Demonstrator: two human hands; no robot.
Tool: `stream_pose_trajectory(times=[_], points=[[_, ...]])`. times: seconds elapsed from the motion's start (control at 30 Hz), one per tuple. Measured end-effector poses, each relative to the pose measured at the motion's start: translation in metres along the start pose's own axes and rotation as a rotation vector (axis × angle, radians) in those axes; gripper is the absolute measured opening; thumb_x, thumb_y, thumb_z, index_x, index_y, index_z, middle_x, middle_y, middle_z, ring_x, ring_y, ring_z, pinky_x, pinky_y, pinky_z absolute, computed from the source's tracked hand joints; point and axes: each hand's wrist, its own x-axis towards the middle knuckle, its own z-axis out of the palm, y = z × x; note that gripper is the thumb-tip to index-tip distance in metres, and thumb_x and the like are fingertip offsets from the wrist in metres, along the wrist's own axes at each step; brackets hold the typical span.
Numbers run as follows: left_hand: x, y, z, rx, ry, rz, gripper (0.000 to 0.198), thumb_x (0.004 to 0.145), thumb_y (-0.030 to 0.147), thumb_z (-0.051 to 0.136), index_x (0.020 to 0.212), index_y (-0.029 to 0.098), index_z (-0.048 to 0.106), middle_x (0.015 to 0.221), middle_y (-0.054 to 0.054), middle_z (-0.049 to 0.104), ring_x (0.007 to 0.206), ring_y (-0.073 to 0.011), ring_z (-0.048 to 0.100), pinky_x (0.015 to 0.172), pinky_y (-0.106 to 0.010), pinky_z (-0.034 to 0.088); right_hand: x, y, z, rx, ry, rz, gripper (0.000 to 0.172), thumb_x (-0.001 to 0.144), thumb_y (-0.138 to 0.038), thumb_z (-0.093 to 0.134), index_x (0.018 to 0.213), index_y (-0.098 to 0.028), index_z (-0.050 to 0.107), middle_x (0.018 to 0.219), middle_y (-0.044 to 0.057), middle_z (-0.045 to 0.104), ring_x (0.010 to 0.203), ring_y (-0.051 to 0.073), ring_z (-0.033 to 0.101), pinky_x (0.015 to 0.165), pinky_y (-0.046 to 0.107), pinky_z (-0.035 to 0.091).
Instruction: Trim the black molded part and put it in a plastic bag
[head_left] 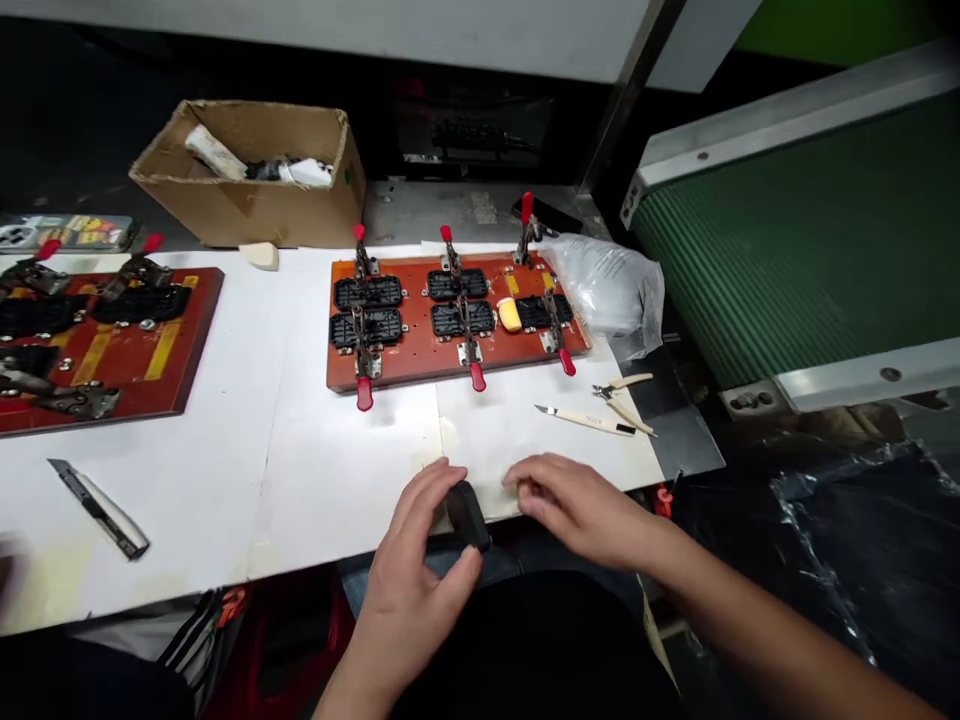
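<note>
My left hand [411, 570] grips a small black plastic part [468, 515] between thumb and fingers at the near edge of the white table [300, 470]. My right hand [576, 505] hovers just to the right of that part, fingers curled and slightly blurred; whether it touches the part I cannot tell. Beyond both hands lies an orange-brown fixture board [457, 320] with red-handled toggle clamps and several black parts held in it. A yellow piece [509, 315] rests on the board's right side.
A craft knife [585, 419] and small cutters [622, 390] lie right of the hands. A clear plastic bag [607, 285], a cardboard box [251, 170], a second fixture board [97, 340], another blade [101, 508] and a green conveyor [810, 240] surround the table.
</note>
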Motion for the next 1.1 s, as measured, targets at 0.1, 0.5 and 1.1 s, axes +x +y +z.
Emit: stream_pose_trajectory(times=[0.1, 0.5, 1.1], points=[[0.011, -0.011, 0.0, 0.1, 0.075, -0.174, 0.067, 0.093, 0.049, 0.071, 0.152, 0.032, 0.043, 0.136, -0.011, 0.063, 0.121, -0.0314, 0.066, 0.103, -0.051, 0.056, 0.006, -0.001, -0.021, -0.207, -0.057, -0.056, 0.059, 0.098, -0.021, 0.066, 0.152, -0.037, 0.047, 0.136, 0.004, 0.067, 0.114, 0.023, 0.071, 0.094, 0.036, 0.064], [0.029, -0.02, -0.008, 0.457, 0.151, -0.073, 0.065, 0.099, 0.059, 0.059, 0.154, 0.029, 0.041, 0.161, -0.013, 0.042, 0.127, -0.0322, 0.064, 0.1, -0.05, 0.06, 0.192, 0.005, -0.113, -0.873, 0.128, 0.193, 0.043, 0.09, -0.036, 0.075, 0.128, -0.014, 0.073, 0.116, 0.02, 0.072, 0.115, 0.041, 0.066, 0.105, 0.054, 0.045], [0.055, -0.029, 0.03, 0.532, -0.055, 0.213, 0.078, 0.093, 0.043, 0.069, 0.161, 0.018, 0.037, 0.166, -0.01, 0.045, 0.159, -0.0319, 0.03, 0.134, -0.055, 0.017, 0.032, 0.046, 0.015, -0.03, 0.255, -0.023, 0.041, 0.098, -0.017, 0.065, 0.137, -0.029, 0.06, 0.126, 0.007, 0.066, 0.114, 0.021, 0.066, 0.095, 0.036, 0.059]])
